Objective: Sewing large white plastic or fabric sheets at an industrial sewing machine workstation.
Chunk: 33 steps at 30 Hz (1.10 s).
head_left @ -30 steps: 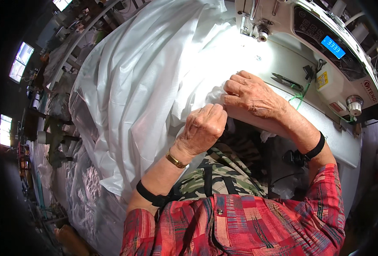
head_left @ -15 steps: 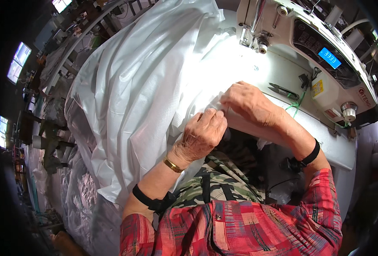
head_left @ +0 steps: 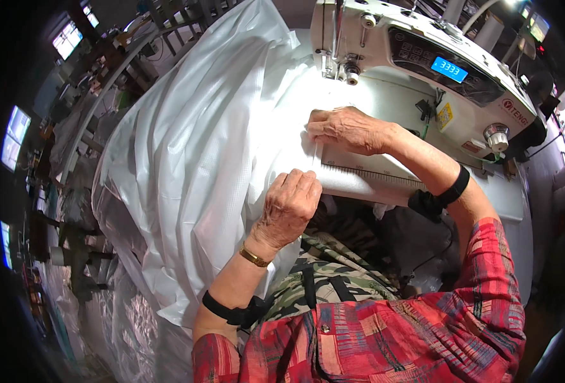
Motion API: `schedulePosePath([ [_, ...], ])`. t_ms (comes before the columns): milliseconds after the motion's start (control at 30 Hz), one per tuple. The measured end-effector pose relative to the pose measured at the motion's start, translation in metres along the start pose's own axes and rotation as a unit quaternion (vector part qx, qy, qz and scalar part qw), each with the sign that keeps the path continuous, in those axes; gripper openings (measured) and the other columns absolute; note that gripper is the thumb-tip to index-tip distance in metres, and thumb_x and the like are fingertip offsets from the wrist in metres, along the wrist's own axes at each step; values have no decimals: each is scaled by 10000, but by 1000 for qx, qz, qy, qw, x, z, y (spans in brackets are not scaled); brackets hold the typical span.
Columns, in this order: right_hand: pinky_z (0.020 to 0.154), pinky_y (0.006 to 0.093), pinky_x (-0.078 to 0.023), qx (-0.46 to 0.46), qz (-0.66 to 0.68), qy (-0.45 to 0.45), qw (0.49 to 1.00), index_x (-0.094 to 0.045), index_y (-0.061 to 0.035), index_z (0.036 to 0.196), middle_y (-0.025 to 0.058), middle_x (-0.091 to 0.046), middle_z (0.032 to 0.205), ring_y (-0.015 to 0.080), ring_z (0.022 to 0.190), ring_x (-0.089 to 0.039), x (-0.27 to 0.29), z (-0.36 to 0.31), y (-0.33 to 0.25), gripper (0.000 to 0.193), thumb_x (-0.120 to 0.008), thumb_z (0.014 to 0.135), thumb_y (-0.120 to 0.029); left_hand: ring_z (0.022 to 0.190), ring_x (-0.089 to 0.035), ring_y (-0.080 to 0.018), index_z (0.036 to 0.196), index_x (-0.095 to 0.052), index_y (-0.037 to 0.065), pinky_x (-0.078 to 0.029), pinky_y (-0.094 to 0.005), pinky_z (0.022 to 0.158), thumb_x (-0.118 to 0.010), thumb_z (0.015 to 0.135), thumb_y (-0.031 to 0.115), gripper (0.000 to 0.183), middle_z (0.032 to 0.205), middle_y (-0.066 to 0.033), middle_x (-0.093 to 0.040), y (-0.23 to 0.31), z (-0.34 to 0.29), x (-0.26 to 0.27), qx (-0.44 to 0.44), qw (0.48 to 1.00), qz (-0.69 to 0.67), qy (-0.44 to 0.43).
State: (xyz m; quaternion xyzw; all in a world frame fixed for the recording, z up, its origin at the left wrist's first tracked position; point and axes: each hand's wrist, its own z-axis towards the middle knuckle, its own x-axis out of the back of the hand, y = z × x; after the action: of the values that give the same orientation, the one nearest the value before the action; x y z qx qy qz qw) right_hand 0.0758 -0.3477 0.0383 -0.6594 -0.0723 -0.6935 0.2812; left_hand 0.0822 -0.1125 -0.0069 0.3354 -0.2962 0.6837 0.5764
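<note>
White plastic sheeting with a fine woven-looking texture lies in long folds over the table and down its left side. My left hand pinches the sheeting's edge near the front of the table. Farther back, my right hand has its fingers closed on the same edge, close to the sewing machine's needle area. Between the two hands the edge runs in a short, fairly straight line. The white sewing machine stands behind, its lamp lighting the cloth so brightly that detail there is washed out.
A ruler scale runs along the table's front edge below my right forearm. The machine's lit display and round knob are at the right. Clear plastic hangs low on the left, beside a curved metal rail.
My hands have moved apart: the right went slightly back and left, the left a little nearer. The sheeting's edge between them is now stretched out, and the ruler scale shows. The view has shifted.
</note>
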Motion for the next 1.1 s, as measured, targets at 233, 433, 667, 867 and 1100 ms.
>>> schedulePosePath([
  [233,716,433,-464,4,-38,32,999,-500,-47,960,116,-540,924,316,843,-589,-13,4,6,187,-515,952,-233,843,-561,-268,888,-581,-15,-451,-378,757,-623,675,1,217,925,-106,-592,-12,9,3,-39,997,-51,-39],
  [433,780,413,-486,-130,-72,200,968,-555,-51,918,117,-583,968,303,905,-604,-42,-8,-9,304,-681,828,-313,853,-576,-300,871,-572,-17,-443,-399,813,-594,666,-6,206,858,-128,-573,-21,17,2,-63,992,-106,-18],
  [667,861,425,-457,-149,-153,245,946,-606,-17,891,132,-616,961,287,973,-582,-52,-16,-13,437,-648,824,-447,862,-570,-319,805,-532,5,-457,-409,821,-623,690,35,150,843,-137,-540,-29,31,-1,-52,990,-119,-51],
  [867,922,483,-403,-202,-175,260,928,-633,-3,994,186,-609,1077,342,1077,-533,-50,-16,-14,393,-631,826,-359,791,-580,-343,875,-532,-18,-469,-413,691,-563,738,10,143,805,-167,-525,-37,56,-15,-4,990,-115,-77],
  [1100,917,483,-386,-240,-109,226,938,-642,-15,973,234,-585,1108,384,1084,-514,-41,-15,0,327,-594,839,-309,780,-594,-352,916,-566,-8,-491,-439,692,-527,771,1,150,846,-171,-549,-52,81,-35,19,990,-91,-104],
])
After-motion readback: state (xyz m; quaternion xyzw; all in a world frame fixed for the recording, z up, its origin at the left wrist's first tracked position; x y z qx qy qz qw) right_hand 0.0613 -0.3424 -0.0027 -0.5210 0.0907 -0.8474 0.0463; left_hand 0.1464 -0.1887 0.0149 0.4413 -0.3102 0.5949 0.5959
